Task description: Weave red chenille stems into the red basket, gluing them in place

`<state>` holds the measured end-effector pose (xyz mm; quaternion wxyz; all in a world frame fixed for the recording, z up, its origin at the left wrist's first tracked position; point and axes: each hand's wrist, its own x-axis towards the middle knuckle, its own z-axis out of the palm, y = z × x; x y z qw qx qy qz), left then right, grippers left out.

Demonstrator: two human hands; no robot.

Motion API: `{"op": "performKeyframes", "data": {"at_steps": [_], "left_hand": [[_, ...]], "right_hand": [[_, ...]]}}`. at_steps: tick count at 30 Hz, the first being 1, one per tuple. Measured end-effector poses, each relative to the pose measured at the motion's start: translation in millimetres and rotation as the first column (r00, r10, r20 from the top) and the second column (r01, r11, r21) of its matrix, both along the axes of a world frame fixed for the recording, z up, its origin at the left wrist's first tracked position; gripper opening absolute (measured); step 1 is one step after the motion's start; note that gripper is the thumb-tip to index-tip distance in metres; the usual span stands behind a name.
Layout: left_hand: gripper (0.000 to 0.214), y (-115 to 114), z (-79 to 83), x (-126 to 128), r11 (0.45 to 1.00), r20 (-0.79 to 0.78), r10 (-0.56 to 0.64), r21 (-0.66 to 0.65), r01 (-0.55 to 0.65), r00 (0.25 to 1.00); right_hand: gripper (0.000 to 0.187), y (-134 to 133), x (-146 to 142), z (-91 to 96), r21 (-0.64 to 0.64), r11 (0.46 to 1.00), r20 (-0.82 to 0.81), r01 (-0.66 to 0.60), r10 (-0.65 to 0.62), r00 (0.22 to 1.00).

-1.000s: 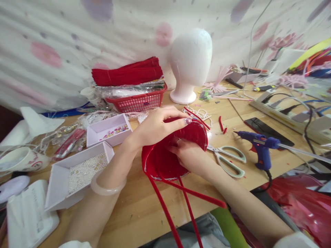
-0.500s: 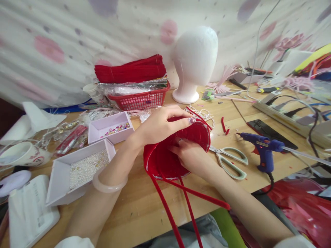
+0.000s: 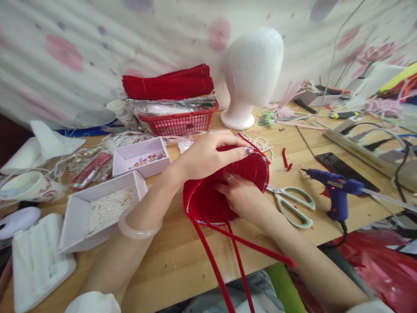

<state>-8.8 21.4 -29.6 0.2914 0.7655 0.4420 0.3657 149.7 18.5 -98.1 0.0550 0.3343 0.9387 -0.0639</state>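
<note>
A red woven piece [image 3: 208, 204] made of fuzzy pipe cleaners, shaped like a curved shell, sits on the wooden table in front of me. My left hand [image 3: 210, 154] is curled over its top edge and grips it. Pressed against the inner face of the piece, my right hand [image 3: 239, 195] has its fingers closed on the weave. Three loose red pipe-cleaner ends [image 3: 239, 256] trail from the piece toward me, past the table edge.
Scissors [image 3: 289, 204] and a blue glue gun [image 3: 335, 191] lie to the right. A red basket [image 3: 180, 121] with red pipe cleaners and a white foam head [image 3: 250, 74] stand at the back. Two pale trays with beads [image 3: 107, 208] and gems [image 3: 143, 158] sit left.
The hands and the red piece hold almost the same pose. The view has shifted slightly, so everything sits a little further right and up in the picture.
</note>
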Motion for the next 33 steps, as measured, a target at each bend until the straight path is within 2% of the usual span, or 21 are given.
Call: {"op": "performKeyframes", "data": {"at_steps": [15, 21, 29, 33], "left_hand": [[0.023, 2, -4.6, 0, 0.999, -0.009, -0.003, 0.045, 0.003, 1.0], [0.023, 3, -6.6, 2, 0.999, 0.032, -0.013, 0.043, 0.012, 0.999], [0.021, 2, -7.3, 1, 0.998, 0.019, -0.001, 0.069, 0.0, 1.0], [0.021, 3, -8.2, 1, 0.997, 0.018, -0.009, 0.08, 0.007, 1.0]], "right_hand": [[0.039, -7, 10, -9.0, 0.015, 1.0, -0.023, -0.007, 0.007, 1.0], [0.045, -11, 16, -8.6, -0.014, 1.0, -0.032, 0.01, -0.01, 0.999], [0.047, -13, 22, -18.2, -0.033, 0.999, -0.183, 0.003, -0.009, 0.983], [0.049, -13, 22, -19.8, -0.018, 1.0, -0.21, -0.009, 0.005, 0.978]]}}
